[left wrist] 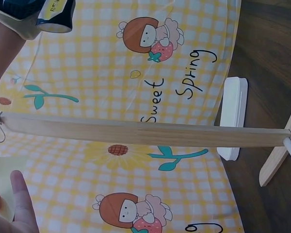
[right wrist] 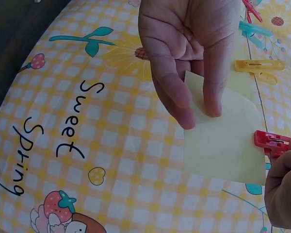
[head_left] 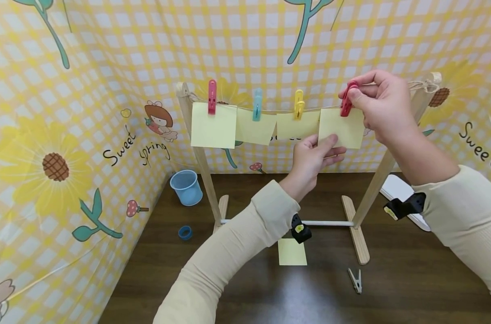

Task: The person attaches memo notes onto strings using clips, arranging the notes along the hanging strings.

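My right hand (head_left: 389,101) pinches a red clothespin (head_left: 345,106) at the right part of the string. The jaws of the clothespin sit over the top edge of a pale yellow paper square (head_left: 351,132). My left hand (head_left: 308,162) holds that square by its lower left corner, thumb in front and fingers behind. In the right wrist view, the red clothespin (right wrist: 269,141) bites the paper's edge beside the string. To the left hang three more paper squares, under a pink clothespin (head_left: 212,96), a blue clothespin (head_left: 257,104) and a yellow clothespin (head_left: 298,104).
The string is tied between the posts of a wooden frame (head_left: 205,171). On the dark table lie another paper square (head_left: 292,253), a grey clothespin (head_left: 355,281) and a blue ring (head_left: 185,232). A blue bucket (head_left: 186,188) stands left; a white case (head_left: 395,189) lies right.
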`<state>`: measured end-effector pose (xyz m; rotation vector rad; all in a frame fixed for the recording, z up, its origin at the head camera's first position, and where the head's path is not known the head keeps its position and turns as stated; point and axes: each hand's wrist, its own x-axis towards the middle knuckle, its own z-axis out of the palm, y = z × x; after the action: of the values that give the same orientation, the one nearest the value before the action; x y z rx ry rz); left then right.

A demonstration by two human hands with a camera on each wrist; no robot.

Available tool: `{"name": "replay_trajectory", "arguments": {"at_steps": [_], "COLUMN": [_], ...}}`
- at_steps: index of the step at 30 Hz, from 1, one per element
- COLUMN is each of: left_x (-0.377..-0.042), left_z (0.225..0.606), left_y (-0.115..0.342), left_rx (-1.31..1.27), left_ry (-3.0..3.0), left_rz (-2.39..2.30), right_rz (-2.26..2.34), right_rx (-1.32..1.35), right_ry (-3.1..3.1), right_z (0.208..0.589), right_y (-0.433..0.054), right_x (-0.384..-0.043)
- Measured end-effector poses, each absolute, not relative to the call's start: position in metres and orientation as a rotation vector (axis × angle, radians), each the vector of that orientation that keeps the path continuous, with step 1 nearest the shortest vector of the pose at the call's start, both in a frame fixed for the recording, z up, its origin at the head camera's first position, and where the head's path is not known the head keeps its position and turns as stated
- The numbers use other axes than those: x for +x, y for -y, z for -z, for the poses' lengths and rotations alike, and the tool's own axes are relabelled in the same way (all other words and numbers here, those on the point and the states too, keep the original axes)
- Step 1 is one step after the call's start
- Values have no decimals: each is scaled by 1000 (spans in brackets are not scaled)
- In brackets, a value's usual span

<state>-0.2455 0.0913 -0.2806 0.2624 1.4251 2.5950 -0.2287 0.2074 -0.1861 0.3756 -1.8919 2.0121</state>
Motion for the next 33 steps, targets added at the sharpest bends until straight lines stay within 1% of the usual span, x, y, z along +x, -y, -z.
{"name": "replay_trajectory", "arguments": {"at_steps": [5,9,14,18,25,29,33], "left_x": [-246,-246,-247,-247,-245,-240,-237], "left_z": [279,280,284,289,305,322,351], "left_y": [-91,-91,-91,-89,-78,-63,-42], "left_rx": [275,277,208,123,72,19,-19], "left_ry": [-1429,-1413,-1409,-1425,-1446,-1486,-1617], "left_rz": [-2591,-2598,-2623,-2627,-2547,-2460,-2306], "right_rz": [-1990,-2030,-2046,-2025,-2021,-1951,-1736], "right_rx": [321,366,435,426,426,501,607], "right_ry": [1991,1991,2000,2025,1961,1714,1503], "right_z": [186,188,191,192,197,217,255], "right_y": [-211,-214,-217,-218,-219,-227,-241], "right_x": [-228,-226,-224,-223,-216,-207,-197]}}
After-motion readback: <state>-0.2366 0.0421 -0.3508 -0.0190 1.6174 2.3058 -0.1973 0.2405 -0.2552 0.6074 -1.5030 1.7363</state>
